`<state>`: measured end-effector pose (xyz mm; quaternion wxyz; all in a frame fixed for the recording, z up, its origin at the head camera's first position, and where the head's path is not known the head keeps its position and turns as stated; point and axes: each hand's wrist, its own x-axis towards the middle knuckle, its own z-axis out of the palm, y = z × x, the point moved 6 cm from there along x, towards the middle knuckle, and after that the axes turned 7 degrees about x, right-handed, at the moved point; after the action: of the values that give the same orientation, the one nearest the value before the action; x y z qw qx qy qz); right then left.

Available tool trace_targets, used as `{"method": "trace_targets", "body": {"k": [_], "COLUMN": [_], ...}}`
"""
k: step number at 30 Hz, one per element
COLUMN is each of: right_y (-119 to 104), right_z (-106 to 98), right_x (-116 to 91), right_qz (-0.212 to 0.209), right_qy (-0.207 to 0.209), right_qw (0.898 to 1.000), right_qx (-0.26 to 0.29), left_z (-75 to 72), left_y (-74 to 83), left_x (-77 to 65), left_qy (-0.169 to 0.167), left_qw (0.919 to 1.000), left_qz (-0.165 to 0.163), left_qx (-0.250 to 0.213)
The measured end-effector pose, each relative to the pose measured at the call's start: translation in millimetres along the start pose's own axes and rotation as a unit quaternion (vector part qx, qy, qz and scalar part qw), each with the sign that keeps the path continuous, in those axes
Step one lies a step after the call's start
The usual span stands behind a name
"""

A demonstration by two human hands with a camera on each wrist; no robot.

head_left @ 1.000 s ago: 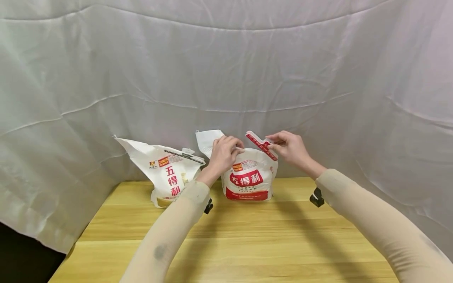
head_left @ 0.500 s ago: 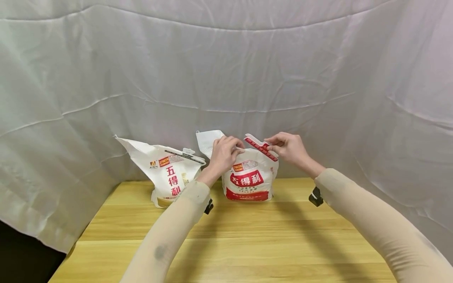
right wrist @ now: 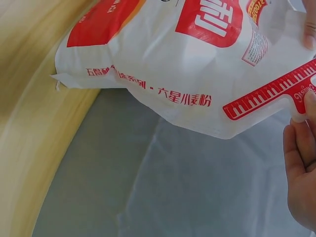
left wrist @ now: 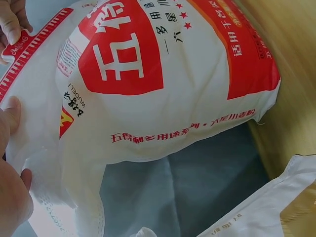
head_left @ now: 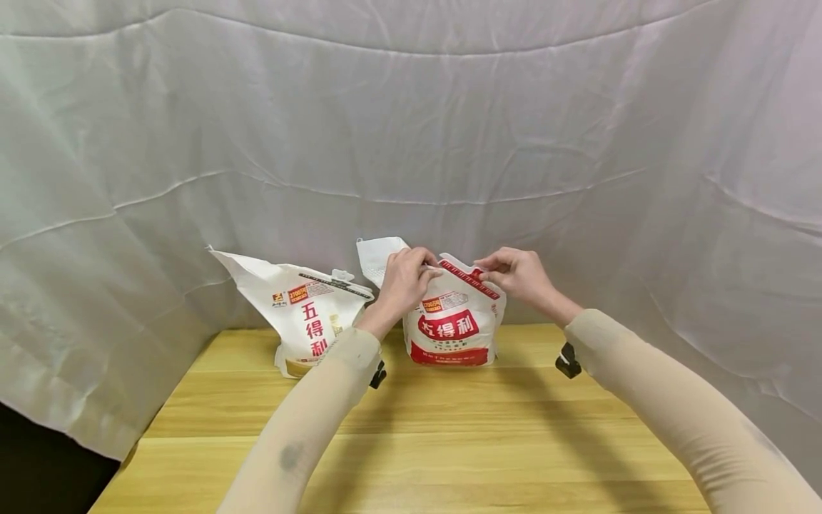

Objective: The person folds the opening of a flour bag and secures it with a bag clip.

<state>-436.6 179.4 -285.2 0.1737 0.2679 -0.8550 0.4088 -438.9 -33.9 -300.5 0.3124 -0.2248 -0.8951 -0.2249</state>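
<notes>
A white flour bag (head_left: 449, 350) with red printing stands upright at the table's back. My left hand (head_left: 404, 280) pinches its upper edge left of centre; the left wrist view shows the thumb (left wrist: 12, 113) on the bag's front. With my right hand (head_left: 519, 275) I pinch the middle tab of a long red-and-white clip (head_left: 467, 278) printed like piano keys. This clip slants along the bag's top right edge, and in the right wrist view its bar (right wrist: 261, 96) lies over the white bag top. A white flap (head_left: 377, 255) of the bag sticks up behind my left hand.
Left of it leans a second white flour bag (head_left: 272, 285), a black-and-white clip (head_left: 335, 283) across its top. My left forearm partly covers this bag. Grey cloth (head_left: 411, 143) hangs behind the wooden table (head_left: 449, 450).
My right hand has moved slightly down and left, bringing the red clip from above the bag's top right corner down onto its edge. My left hand stays where it was.
</notes>
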Motion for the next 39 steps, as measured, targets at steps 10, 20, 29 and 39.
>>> {"method": "trace_targets", "body": {"k": [10,20,29,39], "right_y": [0.1,-0.2,-3.5,-0.8], "right_z": [4.3,8.0,11.3,14.7], "right_x": [1.2,1.2,3.8,1.9], "right_qz": [0.003,0.017,0.02,0.029], "right_qy": [-0.012,-0.028,-0.05,-0.072], "right_qw": [1.0,0.999,0.998,0.995], "right_qx": [-0.011,0.002,-0.031,-0.055], "left_z": [-1.6,-4.2,-5.8,-2.0], "left_y": [-0.7,-1.0,-2.8,-4.9], "left_x": [-1.4,-5.8,-6.3,-7.7], "left_qy": [0.042,0.071,0.095,0.081], "left_qw": [0.9969,0.9931,0.988,0.9893], "left_qz": [0.052,0.063,0.069,0.061], "left_qx": [-0.04,-0.069,-0.101,-0.105]}}
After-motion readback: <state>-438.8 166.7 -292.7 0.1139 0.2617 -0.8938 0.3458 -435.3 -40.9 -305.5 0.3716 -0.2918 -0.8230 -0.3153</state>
